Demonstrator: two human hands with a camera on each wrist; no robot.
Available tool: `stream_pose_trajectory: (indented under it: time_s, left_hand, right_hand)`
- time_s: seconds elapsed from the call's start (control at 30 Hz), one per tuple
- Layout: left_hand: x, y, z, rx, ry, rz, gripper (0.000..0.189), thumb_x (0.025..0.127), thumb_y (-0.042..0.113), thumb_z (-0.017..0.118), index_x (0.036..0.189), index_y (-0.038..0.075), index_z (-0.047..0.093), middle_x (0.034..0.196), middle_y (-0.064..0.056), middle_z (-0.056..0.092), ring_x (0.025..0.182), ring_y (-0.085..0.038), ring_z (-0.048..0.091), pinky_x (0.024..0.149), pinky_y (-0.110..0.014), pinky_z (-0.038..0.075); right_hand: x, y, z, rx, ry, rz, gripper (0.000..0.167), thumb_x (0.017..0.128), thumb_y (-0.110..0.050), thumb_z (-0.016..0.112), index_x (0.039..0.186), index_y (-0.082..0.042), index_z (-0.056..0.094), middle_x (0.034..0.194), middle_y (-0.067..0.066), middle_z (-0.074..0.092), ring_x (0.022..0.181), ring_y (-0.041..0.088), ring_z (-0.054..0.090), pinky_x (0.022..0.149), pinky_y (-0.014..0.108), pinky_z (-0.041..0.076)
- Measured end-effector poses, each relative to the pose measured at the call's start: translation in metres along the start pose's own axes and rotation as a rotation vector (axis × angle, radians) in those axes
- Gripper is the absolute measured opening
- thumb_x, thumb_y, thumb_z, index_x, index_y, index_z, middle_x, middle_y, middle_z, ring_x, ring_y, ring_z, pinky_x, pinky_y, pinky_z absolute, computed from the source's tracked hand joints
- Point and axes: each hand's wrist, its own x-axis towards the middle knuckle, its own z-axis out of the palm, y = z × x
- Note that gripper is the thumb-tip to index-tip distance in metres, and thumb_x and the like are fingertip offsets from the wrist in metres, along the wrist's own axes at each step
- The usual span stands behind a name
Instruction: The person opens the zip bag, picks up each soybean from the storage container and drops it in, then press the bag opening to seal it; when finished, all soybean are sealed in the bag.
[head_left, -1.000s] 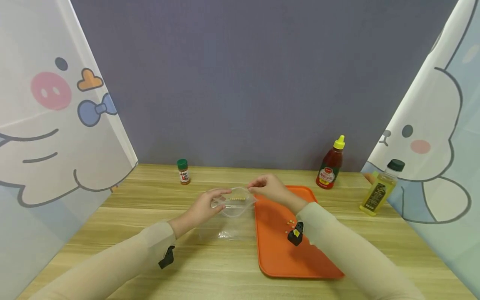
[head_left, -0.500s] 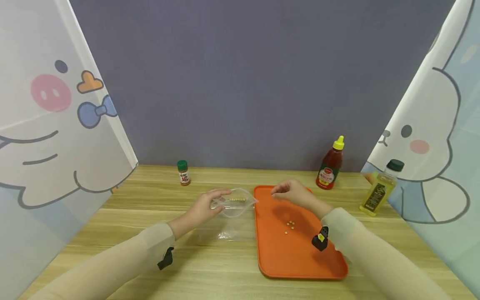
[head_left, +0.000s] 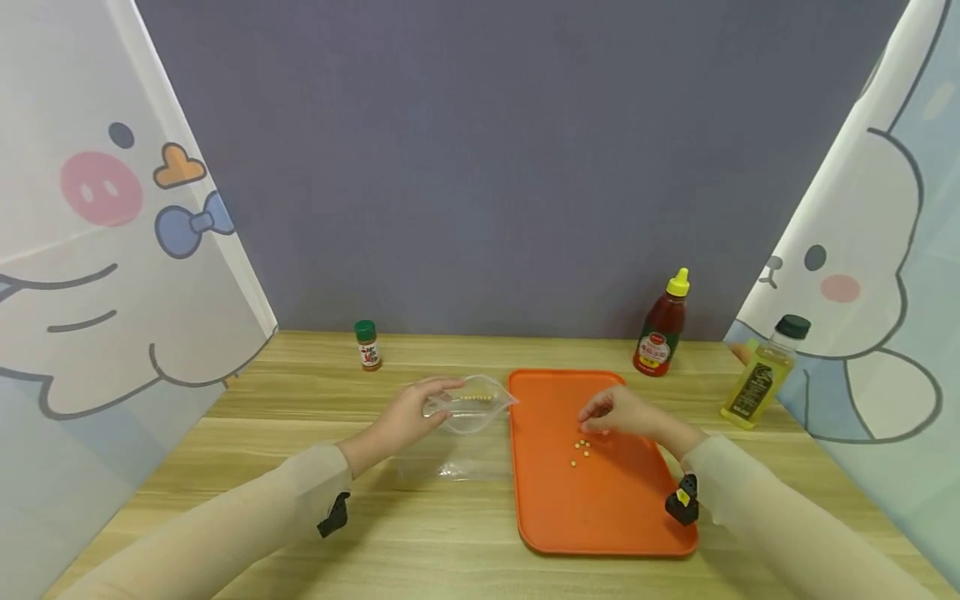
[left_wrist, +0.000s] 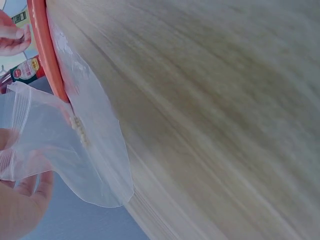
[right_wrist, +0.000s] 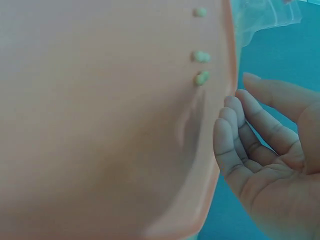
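My left hand (head_left: 411, 414) grips a clear zip bag (head_left: 468, 425) at its mouth, which gapes toward the head camera. Inside the bag, a row of small yellow beans (head_left: 476, 397) shows along the bottom; the left wrist view shows these beans (left_wrist: 79, 131) through the plastic. Over the orange tray (head_left: 555, 517) hovers my right hand (head_left: 621, 414), its fingertips just behind several loose beans (head_left: 582, 445). In the right wrist view the right hand (right_wrist: 272, 145) has loosely bent fingers, thumb apart from them and nothing between; the loose beans (right_wrist: 201, 56) lie ahead.
A small green-capped spice jar (head_left: 367, 346) stands at the back left. Toward the back right are a red sauce bottle (head_left: 660, 333) with a yellow tip and a bottle of yellow oil (head_left: 759, 379). A grey panel (head_left: 480, 167) closes off the wooden table's (head_left: 420, 542) far side.
My right hand has left the bag's mouth and moved right and toward me, over the tray by the loose beans. My left hand and the bag stay nearly where they were.
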Motion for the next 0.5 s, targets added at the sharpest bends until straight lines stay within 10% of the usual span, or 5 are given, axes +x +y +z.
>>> stream_pose_trajectory:
  time_s: [0.5]
  left_hand:
    - [-0.0007, 0.0014, -0.0005, -0.017, -0.008, -0.003, 0.05, 0.084, -0.003, 0.068, 0.132, 0.005, 0.057, 0.136, -0.014, 0.057, 0.106, -0.031, 0.064, 0.089, -0.042, 0.056]
  right_hand:
    - [-0.0111, 0.0093, 0.0102, 0.003, -0.011, 0.021, 0.022, 0.078, 0.0, 0.077, 0.094, 0.011, 0.068, 0.081, 0.012, 0.07, 0.066, 0.009, 0.055, 0.056, 0.021, 0.05]
